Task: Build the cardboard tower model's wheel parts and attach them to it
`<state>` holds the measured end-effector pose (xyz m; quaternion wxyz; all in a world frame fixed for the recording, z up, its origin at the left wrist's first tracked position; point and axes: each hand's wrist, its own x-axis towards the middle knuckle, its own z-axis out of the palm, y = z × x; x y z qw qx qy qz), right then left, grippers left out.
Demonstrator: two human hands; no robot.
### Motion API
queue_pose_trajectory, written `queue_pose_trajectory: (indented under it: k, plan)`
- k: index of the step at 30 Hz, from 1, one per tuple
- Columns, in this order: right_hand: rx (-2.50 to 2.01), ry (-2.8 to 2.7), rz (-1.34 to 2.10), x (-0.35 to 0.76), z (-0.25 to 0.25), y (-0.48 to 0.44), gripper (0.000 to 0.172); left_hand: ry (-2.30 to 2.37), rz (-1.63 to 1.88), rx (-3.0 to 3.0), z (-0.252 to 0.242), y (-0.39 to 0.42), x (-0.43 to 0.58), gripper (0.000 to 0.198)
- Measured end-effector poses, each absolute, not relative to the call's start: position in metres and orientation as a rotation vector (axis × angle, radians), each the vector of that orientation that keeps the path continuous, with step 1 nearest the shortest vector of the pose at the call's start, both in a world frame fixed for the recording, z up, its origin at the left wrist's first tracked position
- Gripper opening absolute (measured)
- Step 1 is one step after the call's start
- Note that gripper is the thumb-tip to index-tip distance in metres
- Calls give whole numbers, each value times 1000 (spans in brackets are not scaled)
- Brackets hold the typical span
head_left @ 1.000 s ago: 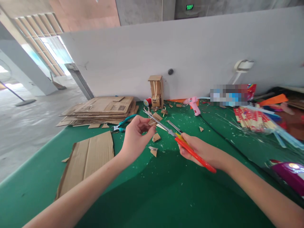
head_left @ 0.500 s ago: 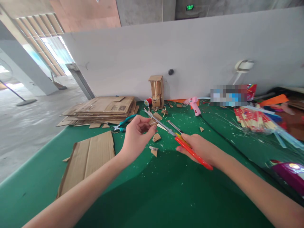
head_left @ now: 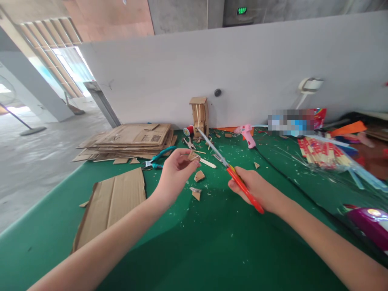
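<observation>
- Our left hand (head_left: pixel 174 174) is raised off the green desk (head_left: pixel 212 250), in front of the cardboard tower (head_left: pixel 200 115). Its fingers pinch a small cardboard piece (head_left: pixel 193 156) between thumb and forefinger.
- Our right hand (head_left: pixel 257 188), in front and to the right of the tower, has its fingers wrapped round the red handle of a utility knife (head_left: pixel 230 171). The long blade is out, pointing back at the tower.
- Cut risk: the blade runs just beside the pinching fingertips. The piece is tiny, so a slip or jerk could nick them.
- Drop risk: the piece is held in the air with nothing behind it. Pressure could bend it or flick it down among the cardboard scraps (head_left: pixel 199 176) in front of the tower.
- Blade risk: we judge that a thin blade extended this far may flex or snap under side load.
- Knock risk: the tip looks close to the tower's base, though depth is hard to tell. A sweep could topple it.
- The teal pliers (head_left: pixel 157 157), left-front of the tower, and the pink glue gun (head_left: pixel 247 135) to its right are apart from both hands.
</observation>
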<state>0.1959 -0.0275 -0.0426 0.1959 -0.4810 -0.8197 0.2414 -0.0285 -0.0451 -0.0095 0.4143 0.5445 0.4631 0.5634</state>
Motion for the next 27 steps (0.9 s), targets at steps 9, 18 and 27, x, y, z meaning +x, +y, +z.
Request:
queue_pose_trajectory:
  k: [9, 18, 27]
  plan:
    - [-1255, -2066, 872, 195, -44, -29, 44, 1025, 1219, 875, -19, -46, -26, 20]
    - [-1284, -2039, 902, 194, -42, -30, 43, 1379, 1260, 1361, -33, -31, -35, 15]
    - [-1327, -1926, 907, 193, -46, -27, 48, 1399, 402, 2586, -38, -38, -23, 26]
